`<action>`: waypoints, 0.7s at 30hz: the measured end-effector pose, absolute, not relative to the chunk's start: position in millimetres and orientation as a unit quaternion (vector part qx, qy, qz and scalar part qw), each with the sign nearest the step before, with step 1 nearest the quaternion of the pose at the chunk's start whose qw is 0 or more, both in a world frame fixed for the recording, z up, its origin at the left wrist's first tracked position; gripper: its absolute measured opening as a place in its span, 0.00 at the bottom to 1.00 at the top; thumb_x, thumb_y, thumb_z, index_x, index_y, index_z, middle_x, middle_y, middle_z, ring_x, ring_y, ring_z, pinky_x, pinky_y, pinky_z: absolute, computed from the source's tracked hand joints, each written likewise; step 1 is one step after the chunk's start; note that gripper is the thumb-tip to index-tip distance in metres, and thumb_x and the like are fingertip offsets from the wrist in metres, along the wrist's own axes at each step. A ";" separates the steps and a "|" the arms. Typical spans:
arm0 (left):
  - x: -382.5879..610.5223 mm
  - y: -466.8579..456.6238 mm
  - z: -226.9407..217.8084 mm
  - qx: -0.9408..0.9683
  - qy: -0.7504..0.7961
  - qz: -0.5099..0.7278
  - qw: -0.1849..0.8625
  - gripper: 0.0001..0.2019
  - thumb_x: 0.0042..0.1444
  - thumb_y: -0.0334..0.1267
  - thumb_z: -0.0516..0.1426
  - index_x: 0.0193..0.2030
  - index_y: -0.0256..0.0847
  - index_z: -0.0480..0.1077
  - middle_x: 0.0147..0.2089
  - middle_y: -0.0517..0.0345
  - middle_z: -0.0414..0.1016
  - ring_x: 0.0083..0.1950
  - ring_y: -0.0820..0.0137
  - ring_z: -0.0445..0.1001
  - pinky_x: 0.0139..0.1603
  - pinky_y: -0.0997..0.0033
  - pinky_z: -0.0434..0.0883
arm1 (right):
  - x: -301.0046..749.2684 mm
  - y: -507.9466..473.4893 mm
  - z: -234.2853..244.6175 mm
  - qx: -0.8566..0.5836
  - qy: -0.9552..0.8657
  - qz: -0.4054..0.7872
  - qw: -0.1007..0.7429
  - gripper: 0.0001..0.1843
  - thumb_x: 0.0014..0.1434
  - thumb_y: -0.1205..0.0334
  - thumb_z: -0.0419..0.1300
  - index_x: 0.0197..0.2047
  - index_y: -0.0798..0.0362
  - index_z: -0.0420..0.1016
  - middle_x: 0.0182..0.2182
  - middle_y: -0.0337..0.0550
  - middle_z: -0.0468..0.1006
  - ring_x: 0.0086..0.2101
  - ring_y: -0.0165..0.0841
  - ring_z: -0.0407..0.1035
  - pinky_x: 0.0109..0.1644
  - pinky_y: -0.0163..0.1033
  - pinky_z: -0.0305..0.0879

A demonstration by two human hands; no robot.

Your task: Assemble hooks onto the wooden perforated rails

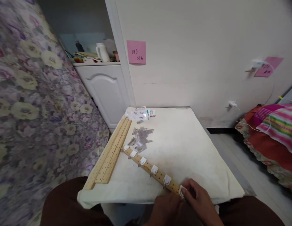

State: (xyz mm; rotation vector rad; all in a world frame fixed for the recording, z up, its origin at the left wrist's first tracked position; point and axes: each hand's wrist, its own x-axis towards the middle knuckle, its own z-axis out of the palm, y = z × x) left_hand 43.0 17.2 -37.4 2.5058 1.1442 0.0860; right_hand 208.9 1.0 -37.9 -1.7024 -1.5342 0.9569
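A perforated wooden strip (149,168) lies slanted across the near part of the white table (190,147), with several white adhesive hooks (154,169) stuck along it. My right hand (200,199) pinches a white hook (182,191) at the strip's near end. My left hand (166,208) rests right beside it at the table's front edge, fingers curled against the strip's end. A pile of loose clear hooks (141,138) sits beyond the strip.
Two more perforated wooden strips (111,155) lie along the table's left edge. A clear packet (138,114) lies at the far left corner. A floral curtain hangs at left, a white cabinet (105,91) stands behind, and a bed with striped bedding (275,131) is at right.
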 end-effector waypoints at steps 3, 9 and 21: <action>43.3 17.9 -35.1 0.891 0.411 0.027 0.193 0.12 0.60 0.36 0.45 0.42 0.42 0.68 0.40 0.51 0.80 0.39 0.60 0.79 0.33 0.68 0.71 | 208.3 1.2 -38.1 -0.649 -0.580 0.368 0.328 0.14 0.58 0.49 0.52 0.31 0.51 0.67 0.27 0.38 0.72 0.31 0.33 0.67 0.36 0.35 0.61; 41.5 16.6 -37.1 0.897 0.389 0.096 0.186 0.11 0.61 0.38 0.44 0.40 0.44 0.67 0.38 0.52 0.80 0.36 0.63 0.78 0.31 0.71 0.68 | 208.2 2.7 -37.4 -0.654 -0.567 0.374 0.332 0.13 0.57 0.51 0.54 0.30 0.51 0.67 0.26 0.36 0.71 0.29 0.32 0.66 0.34 0.34 0.60; 40.4 16.9 -49.3 0.905 0.374 0.137 0.148 0.07 0.56 0.34 0.48 0.39 0.44 0.65 0.35 0.57 0.79 0.34 0.66 0.78 0.30 0.74 0.69 | 207.5 2.4 -35.2 -0.669 -0.565 0.366 0.315 0.12 0.56 0.50 0.54 0.30 0.50 0.67 0.27 0.36 0.73 0.31 0.33 0.68 0.35 0.35 0.61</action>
